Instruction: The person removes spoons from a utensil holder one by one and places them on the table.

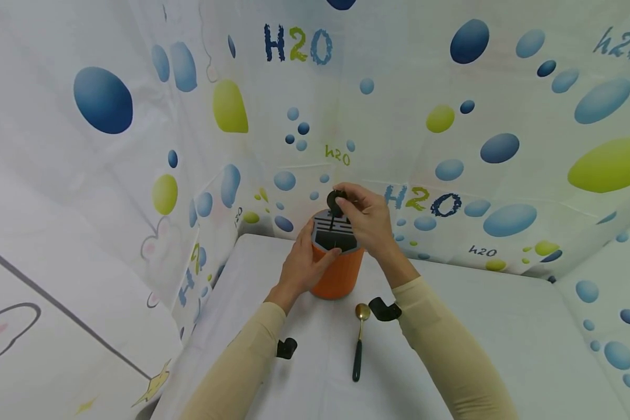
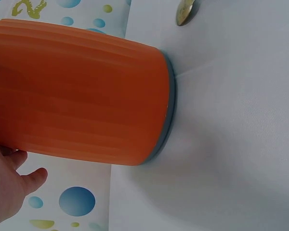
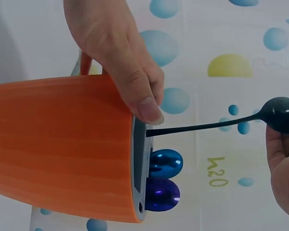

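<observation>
An orange holder [image 1: 338, 277] with a grey slotted top stands upright on the white table. My left hand [image 1: 304, 265] grips it near the top, fingers along the left side and thumb over the front rim. With thumb and fingers, my right hand [image 1: 368, 220] pinches a black spoon [image 3: 277, 113] by its bowl. Its thin handle points down, the end at a slot in the top. In the right wrist view, a shiny blue spoon bowl [image 3: 166, 163] and a purple one [image 3: 163, 195] stick out of the holder beside that handle.
A spoon with a gold bowl and dark handle [image 1: 358, 350] lies on the table [image 1: 483, 326] in front of the holder, between the forearms. Hanging sheets with blue and green spots [image 1: 451, 169] enclose the back and sides. Each wrist carries a black mount [image 1: 385, 310].
</observation>
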Tool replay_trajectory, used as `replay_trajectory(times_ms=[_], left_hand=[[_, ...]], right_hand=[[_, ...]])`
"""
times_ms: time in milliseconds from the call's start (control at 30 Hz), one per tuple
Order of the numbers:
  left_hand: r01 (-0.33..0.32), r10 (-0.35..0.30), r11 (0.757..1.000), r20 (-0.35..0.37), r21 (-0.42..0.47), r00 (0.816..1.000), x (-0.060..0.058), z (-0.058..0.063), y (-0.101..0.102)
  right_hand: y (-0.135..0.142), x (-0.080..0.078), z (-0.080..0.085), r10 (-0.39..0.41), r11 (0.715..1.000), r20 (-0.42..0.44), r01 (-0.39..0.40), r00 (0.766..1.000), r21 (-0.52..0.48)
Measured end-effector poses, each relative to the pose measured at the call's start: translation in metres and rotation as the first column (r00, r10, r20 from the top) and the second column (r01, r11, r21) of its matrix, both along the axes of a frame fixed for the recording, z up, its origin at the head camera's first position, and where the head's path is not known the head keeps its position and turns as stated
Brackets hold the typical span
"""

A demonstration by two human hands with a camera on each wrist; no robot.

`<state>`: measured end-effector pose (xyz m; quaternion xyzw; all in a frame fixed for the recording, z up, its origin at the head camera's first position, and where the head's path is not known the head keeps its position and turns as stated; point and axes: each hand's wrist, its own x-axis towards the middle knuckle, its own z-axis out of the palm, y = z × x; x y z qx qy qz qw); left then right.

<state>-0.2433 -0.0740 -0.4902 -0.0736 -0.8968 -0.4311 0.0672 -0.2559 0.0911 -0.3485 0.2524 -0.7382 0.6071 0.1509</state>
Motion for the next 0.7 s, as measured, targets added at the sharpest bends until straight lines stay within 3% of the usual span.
replay_trajectory(times_ms=[700], left_hand=[[-0.005,0.005,1.000,-0.008,0.014,1.000,0.001,0.001,0.002]], right_hand=[[0.002,0.010,0.012,0.014,0.999,-0.086,-0.017,0.996,-0.033]])
